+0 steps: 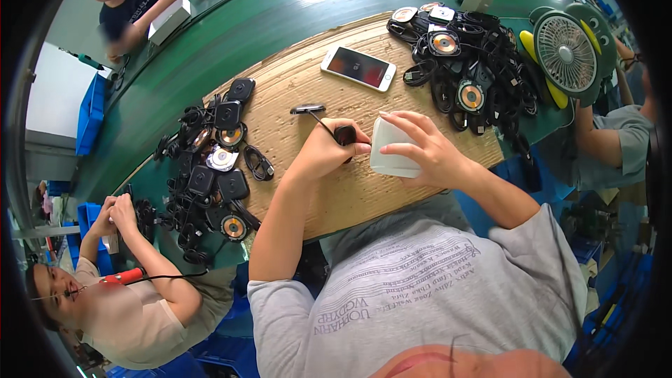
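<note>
My left hand [323, 148] is closed round a black coiled cable [344, 135], just above the cardboard sheet [294, 161]. From it a lead runs up to a flat round charger pad [308, 108], seen nearly edge-on. Beside it, my right hand [435, 150] grips a pale white block with rounded corners [390, 162], fingers over its top and right side. The left fingertips come up against the block's left edge; whether they also hold it I cannot tell. Beyond both hands lies a white smartphone [358, 68] with its screen lit.
Heaps of wireless chargers with black cables lie to the left [217, 161] and right [470, 63]. A small fan [565, 51] stands at the far right. Co-workers sit at left, far left and right along the green table [280, 10]. A blue bin [91, 113] stands at left.
</note>
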`<action>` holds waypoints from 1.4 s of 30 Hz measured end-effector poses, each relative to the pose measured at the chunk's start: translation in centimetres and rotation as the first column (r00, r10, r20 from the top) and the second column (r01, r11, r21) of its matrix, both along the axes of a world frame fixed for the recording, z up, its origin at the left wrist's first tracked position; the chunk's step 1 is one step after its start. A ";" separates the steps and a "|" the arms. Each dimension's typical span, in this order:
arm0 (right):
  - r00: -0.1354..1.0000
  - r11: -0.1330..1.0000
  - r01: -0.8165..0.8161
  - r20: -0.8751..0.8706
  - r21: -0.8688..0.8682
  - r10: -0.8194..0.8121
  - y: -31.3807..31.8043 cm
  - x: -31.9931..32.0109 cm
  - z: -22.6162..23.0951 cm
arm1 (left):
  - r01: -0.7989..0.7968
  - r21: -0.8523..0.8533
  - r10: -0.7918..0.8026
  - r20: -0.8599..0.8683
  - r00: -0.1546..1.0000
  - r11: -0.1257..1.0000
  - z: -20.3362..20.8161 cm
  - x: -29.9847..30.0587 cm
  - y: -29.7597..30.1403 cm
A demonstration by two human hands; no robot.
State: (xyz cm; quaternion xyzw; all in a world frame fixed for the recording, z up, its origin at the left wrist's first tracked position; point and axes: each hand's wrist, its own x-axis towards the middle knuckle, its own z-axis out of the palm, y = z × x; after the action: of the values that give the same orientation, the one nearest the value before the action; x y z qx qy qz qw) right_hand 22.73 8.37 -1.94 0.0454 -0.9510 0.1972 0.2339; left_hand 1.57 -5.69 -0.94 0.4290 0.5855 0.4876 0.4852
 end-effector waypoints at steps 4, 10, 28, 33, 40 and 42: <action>0.997 0.960 0.048 -0.038 -0.276 -0.060 0.4 0.0 0.0 | -0.102 0.014 0.101 0.043 0.994 0.995 0.0 -0.1 0.6; 0.970 0.807 0.049 -0.165 -0.589 -0.180 -0.6 0.5 1.1 | -0.284 -0.041 0.162 0.894 0.418 0.958 0.4 -1.4 0.1; 0.894 0.891 0.410 0.108 0.194 -0.434 5.8 -8.6 0.4 | -0.662 0.253 0.376 0.658 0.653 0.705 1.2 -1.3 0.9; 0.872 0.891 0.454 0.219 -0.023 -0.439 4.7 -9.4 2.0 | -0.655 0.271 0.495 0.474 0.728 0.705 1.9 -2.3 -0.7; 0.968 0.900 0.197 -0.068 -0.388 -0.241 2.7 -11.2 5.9 | -0.622 0.256 0.484 0.440 0.756 0.740 1.2 -3.0 -0.6; 0.965 0.955 0.164 -0.161 -0.246 -0.207 2.0 -12.0 5.6 | -0.589 0.266 0.469 0.399 0.788 0.764 0.7 -2.8 -0.1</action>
State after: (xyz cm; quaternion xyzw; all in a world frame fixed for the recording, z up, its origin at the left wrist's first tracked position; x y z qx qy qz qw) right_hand 10.71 10.32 3.63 -0.0539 -0.8958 0.2782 0.3425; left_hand -1.22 -5.79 -0.28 0.2468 0.4954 0.7693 0.3193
